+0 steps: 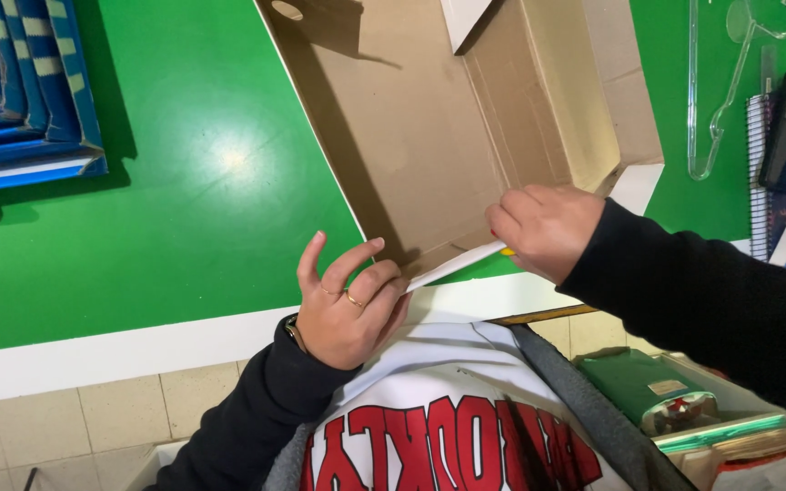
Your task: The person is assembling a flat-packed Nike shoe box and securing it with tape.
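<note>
Head view: both hands (349, 305) (546, 227) pinch stiff brown cardboard box (411, 127) flap.

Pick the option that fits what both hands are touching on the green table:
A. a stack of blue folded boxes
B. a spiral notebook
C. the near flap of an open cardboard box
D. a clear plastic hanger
C: the left hand and right hand both grip the near flap of the open cardboard box; the clear hanger lies untouched to the right.

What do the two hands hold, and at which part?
Both hold the open cardboard box by its near flap: the left hand at the flap's left end, the right hand pinching its right end.
</note>
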